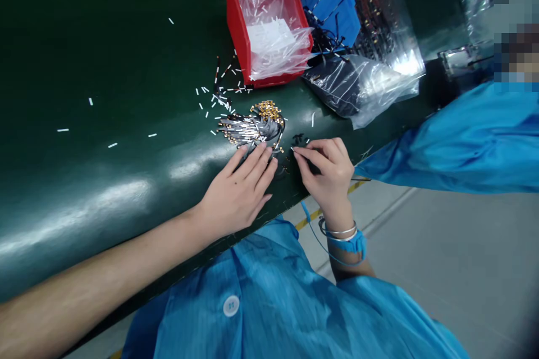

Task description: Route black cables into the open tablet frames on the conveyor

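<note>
My left hand [240, 190] lies palm down on the green table, fingers stretched out. Its fingertips touch the near edge of a pile of short dark flex cables [242, 130] with gold-coloured connector ends. To the right of the pile, my right hand [326, 171] is closed in a pinch between thumb and forefinger. A small white strip [292, 148] shows at its fingertips, low over the table. Just beyond these fingertips are a few small black pieces [298, 138]. A blue wrist strap [351, 243] and metal bangles are on my right wrist.
White strips [206, 90] are scattered over the green table [105, 67]. Behind the pile stand a red bin [236, 28] holding clear bags and a blue bin [351, 22] with black cables. Clear plastic bags [357, 84] lie beside them. Another person's blue sleeve [463, 140] reaches in at right.
</note>
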`<state>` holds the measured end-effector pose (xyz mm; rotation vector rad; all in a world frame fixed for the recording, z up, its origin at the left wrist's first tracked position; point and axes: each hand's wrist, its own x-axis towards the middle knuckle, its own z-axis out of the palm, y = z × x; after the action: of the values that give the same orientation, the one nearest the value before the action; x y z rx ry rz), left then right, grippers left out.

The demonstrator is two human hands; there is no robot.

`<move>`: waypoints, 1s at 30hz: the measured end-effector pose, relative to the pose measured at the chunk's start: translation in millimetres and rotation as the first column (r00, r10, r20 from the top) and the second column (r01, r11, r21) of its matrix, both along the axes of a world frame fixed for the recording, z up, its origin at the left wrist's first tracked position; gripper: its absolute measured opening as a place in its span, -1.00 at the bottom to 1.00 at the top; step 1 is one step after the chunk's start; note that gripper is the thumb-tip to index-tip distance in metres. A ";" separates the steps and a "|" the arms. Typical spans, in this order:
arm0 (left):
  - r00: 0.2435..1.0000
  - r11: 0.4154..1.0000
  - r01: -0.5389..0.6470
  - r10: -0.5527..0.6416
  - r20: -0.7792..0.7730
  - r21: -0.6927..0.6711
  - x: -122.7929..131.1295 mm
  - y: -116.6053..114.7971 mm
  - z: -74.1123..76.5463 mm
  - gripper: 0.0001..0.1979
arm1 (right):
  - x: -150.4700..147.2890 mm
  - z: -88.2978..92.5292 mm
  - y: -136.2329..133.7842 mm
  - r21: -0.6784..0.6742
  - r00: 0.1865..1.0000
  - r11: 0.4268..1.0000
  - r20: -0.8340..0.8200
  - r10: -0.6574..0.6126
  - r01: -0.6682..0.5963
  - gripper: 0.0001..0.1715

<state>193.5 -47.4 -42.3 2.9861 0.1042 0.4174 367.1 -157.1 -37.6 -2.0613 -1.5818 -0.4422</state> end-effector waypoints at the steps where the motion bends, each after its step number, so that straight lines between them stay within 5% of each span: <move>1: 1.000 1.000 0.000 0.000 0.005 0.007 -0.1 -0.1 -0.2 -0.50 | -0.5 1.1 -1.5 0.015 1.000 1.000 -0.025 -0.003 0.003 -0.87; 12: 1.000 1.000 0.011 -0.011 -0.005 -0.015 -1.2 -1.0 -0.8 -0.50 | 16.5 2.9 12.0 -0.141 1.000 0.990 0.010 0.010 -0.009 -0.79; 16: 0.995 0.996 0.033 -0.026 0.094 -0.078 -1.5 0.9 2.8 -0.57 | 5.6 9.4 9.3 -0.084 0.983 0.996 -0.181 -0.032 0.017 -0.85; 18: 0.983 0.984 0.016 0.017 0.185 -0.177 -1.8 3.0 6.0 -0.66 | -8.5 15.4 7.3 0.000 0.911 1.000 -0.412 -0.021 0.022 -0.92; 21: 0.962 0.937 -0.031 0.123 0.245 -0.349 -2.4 6.0 10.0 -0.78 | -34.8 22.5 6.4 0.099 0.674 0.995 -0.737 0.057 0.024 -0.97; 24: 0.947 0.938 -0.011 0.122 0.299 -0.347 -2.6 6.9 10.8 -0.80 | -54.6 23.4 7.2 0.123 0.504 0.992 -0.858 0.099 0.016 -0.96; 28: 0.933 0.960 0.010 0.092 0.348 -0.280 -3.0 6.0 8.5 -0.77 | -60.6 18.6 4.6 0.116 0.413 0.993 -0.904 0.111 -0.013 -0.94; 30: 0.942 0.957 0.048 0.051 0.331 -0.285 -3.5 6.3 7.5 -0.78 | -58.2 17.0 1.1 0.156 0.431 0.987 -0.888 0.160 -0.044 -0.91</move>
<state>190.1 -41.1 -34.8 2.5852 0.1225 0.8264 308.9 -156.0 -20.6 -1.5879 -0.9261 0.5809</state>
